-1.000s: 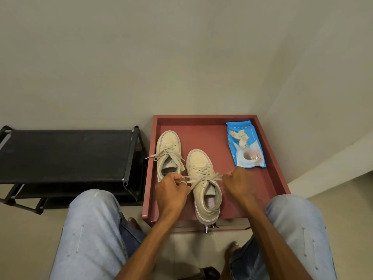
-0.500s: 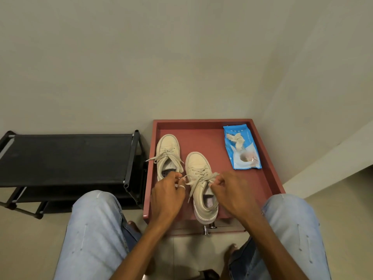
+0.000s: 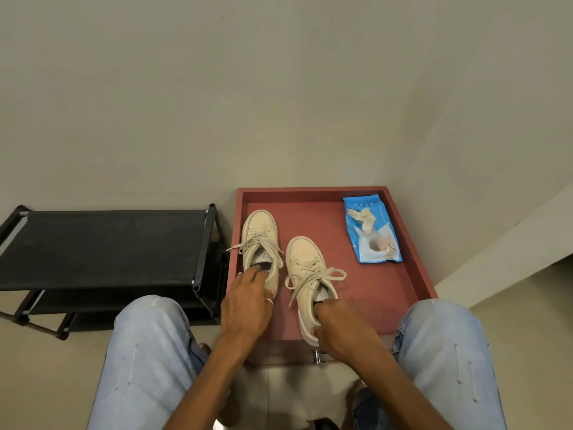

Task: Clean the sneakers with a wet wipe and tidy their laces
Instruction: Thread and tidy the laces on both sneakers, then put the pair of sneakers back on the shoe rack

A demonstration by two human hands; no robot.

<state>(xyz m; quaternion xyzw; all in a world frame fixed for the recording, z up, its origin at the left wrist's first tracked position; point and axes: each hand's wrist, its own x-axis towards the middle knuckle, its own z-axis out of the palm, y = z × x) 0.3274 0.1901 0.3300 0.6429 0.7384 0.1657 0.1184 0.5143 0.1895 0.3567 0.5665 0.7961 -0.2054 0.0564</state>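
1. Head view, the tray: a red tray [image 3: 415, 243] with low walls stands in the corner of the room and holds both sneakers and a pack of wipes.
2. The left sneaker [image 3: 259, 228] lies toward the tray's left wall, toe pointing at the back wall. The right sneaker [image 3: 303, 259] lies just beside it, set nearer the person, its heel at the tray's front edge.
3. Each sneaker's laces are tied in a bow: the left laces [image 3: 259, 243] spread over the tongue, and the right laces [image 3: 314, 277] loop out to both sides.
4. The left hand [image 3: 246, 301] grips the left sneaker's heel, fingertips tucked into the opening.
5. The right hand [image 3: 339, 324] grips the right sneaker's heel, fingers inside the collar and thumb on the back.
6. A blue wipes pack [image 3: 376, 246] lies flat by the tray's right wall, well apart from the sneakers, with a crumpled wipe [image 3: 363, 219] on top.
7. A black shoe rack [image 3: 102, 246] stands just left of the tray.
8. Knees in pale jeans [image 3: 148, 352] flank both forearms, above a light floor [image 3: 46, 383]; plain beige walls [image 3: 217, 88] meet behind the tray.
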